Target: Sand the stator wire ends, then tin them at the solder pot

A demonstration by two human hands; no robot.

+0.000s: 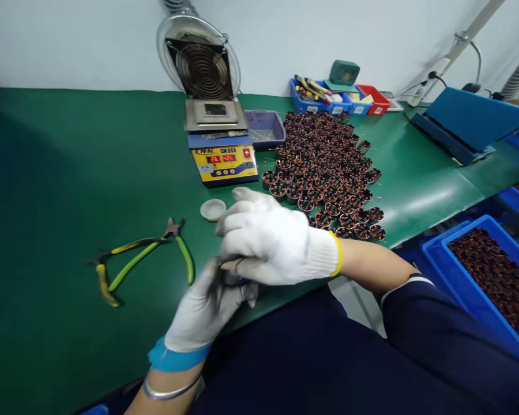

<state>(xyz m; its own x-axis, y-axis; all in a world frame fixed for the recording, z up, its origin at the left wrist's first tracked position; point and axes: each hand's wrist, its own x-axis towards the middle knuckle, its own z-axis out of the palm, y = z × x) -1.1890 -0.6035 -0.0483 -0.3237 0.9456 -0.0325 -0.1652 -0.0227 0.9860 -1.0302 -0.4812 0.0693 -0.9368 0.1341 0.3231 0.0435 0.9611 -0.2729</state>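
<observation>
My left hand (207, 311), in a white glove with a blue wrist band, is closed around a dark round part (233, 278) near the table's front edge. Most of that part is covered by fingers; it is about as large as the copper-wound stators nearby. Over it bends my right hand (266, 239), gloved in white with a yellow cuff edge, its fingers curled and the thumb against the part. What the right fingers pinch is hidden. Just beyond them lies a small white dish (213, 209). Many copper-wound stators (324, 173) stand upright in a dense group behind my right hand.
Left lie green-handled cutters (173, 230) and yellow-handled pliers (106, 282). A yellow-and-blue solder pot (225, 161) with lit digits stands behind, beside a purple tray (266, 128). Blue bins (307, 104) and a red bin (374, 101) line the wall. A full blue crate (471, 253) sits right.
</observation>
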